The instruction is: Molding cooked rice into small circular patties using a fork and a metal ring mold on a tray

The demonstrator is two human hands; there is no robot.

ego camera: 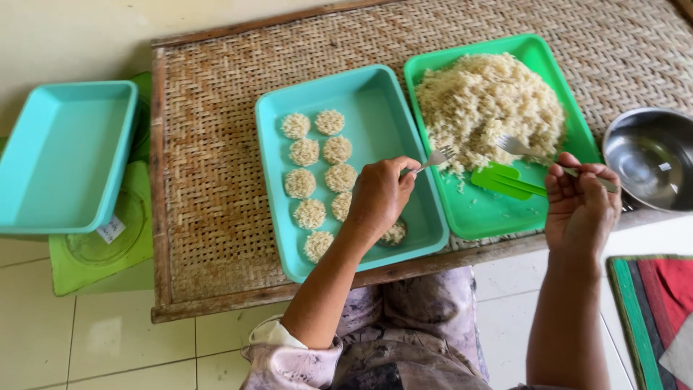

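My left hand (379, 195) grips a metal fork (435, 157) whose tines reach toward the heap of pale noodles (487, 105) in the green tray (485, 215). My right hand (580, 204) holds a second fork (514, 146), its tines touching the right side of the heap. A teal tray (375, 108) lies left of the green one and holds several small round noodle patties (317, 166) in two columns. One more patty (395, 232) sits partly hidden under my left hand. A green plastic utensil (505, 180) lies in the green tray.
Both trays rest on a woven rattan table (209, 180). A steel bowl (650, 155) stands at the right edge. An empty teal tray (65, 155) sits on a green stool (94, 253) at the left. Striped cloth (653, 310) lies at the lower right on the tiled floor.
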